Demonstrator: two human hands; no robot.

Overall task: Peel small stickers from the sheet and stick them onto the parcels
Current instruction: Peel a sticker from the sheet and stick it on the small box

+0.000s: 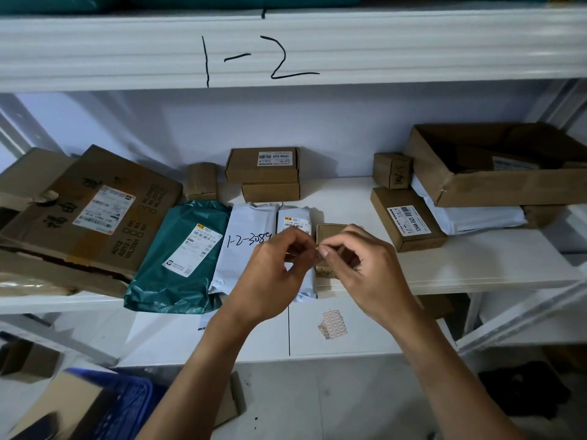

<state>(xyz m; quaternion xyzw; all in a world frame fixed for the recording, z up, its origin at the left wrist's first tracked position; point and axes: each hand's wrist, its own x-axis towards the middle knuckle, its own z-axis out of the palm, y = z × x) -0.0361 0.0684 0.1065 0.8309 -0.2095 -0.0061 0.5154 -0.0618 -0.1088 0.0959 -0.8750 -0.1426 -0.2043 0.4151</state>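
Both hands meet above the front edge of the white shelf [476, 268], fingertips pinched together on a small sticker [318, 255] between them. The left hand [273, 274] and right hand [365, 268] hover over a small cardboard box [330, 231] and a white mailer [251, 236] (marked 1-2-3089). The sticker sheet [332, 323] lies on the lower shelf [365, 338], below the hands. A green mailer [178, 258] overhangs the shelf's front edge.
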